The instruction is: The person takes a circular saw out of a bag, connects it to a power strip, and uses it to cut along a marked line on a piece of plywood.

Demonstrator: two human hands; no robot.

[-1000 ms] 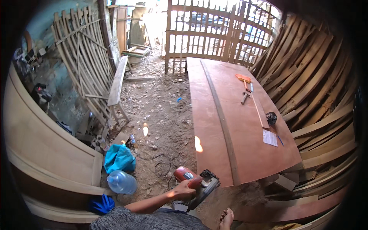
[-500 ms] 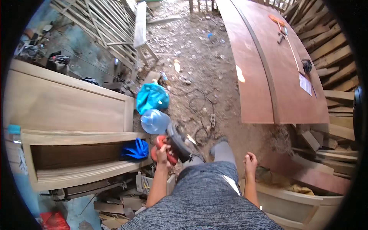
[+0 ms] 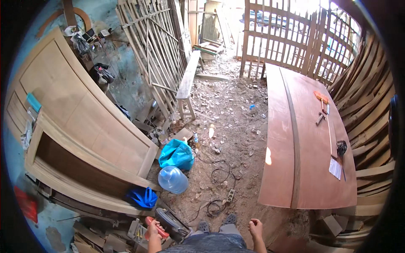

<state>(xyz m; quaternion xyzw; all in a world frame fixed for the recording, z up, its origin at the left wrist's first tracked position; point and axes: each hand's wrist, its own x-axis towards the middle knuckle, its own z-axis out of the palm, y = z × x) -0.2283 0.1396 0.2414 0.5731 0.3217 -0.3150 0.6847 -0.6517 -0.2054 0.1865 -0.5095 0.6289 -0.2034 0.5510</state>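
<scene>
My left hand (image 3: 154, 231) is closed around a red hand tool (image 3: 162, 231), its exact kind hard to make out from here. Just to the right of it is a dark, rounded object (image 3: 171, 222) close to my leg. My right hand (image 3: 255, 228) hangs low on the other side of my body, fingers curled in with nothing visible in them. Ahead of my left hand, a blue cloth bag (image 3: 145, 197) rests at the end of a wooden frame (image 3: 80, 195). Beyond it on the ground are a clear blue water jug (image 3: 173, 180) and a teal bag (image 3: 177, 154).
A brown plywood sheet (image 3: 276, 177) on the right carries an orange-handled saw (image 3: 321, 97), a hammer (image 3: 320, 119) and paper (image 3: 335, 168). A cable with a socket strip (image 3: 230, 195) lies on the dirt floor. A bench (image 3: 188, 78) stands ahead; timber (image 3: 375, 105) leans at right.
My view has tilted up, bringing the slatted gate and far yard into sight. My left hand still grips the red tool, and the right hand remains curled.
</scene>
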